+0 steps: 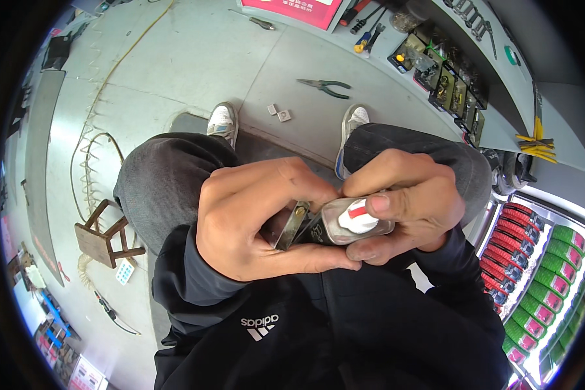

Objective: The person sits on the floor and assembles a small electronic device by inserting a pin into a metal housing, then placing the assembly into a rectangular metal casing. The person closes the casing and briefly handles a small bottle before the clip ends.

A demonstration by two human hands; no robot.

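Observation:
Over my lap, my left hand curls round a dark piece with a flat, dull metal plate on its edge; its kind I cannot make out. Pinched in my right hand is a small clear, rounded case with a white part bearing a red strip on top. My right thumb presses on the end of that strip. The case sits right against the dark piece; whether the two are joined is hidden by my fingers. Both sets of fingers are closed.
Green-handled pliers and two small pale blocks lie on the floor ahead. Left stands a wooden stool beside a coiled hose. At right are parts trays on a shelf and a rack of green tyres.

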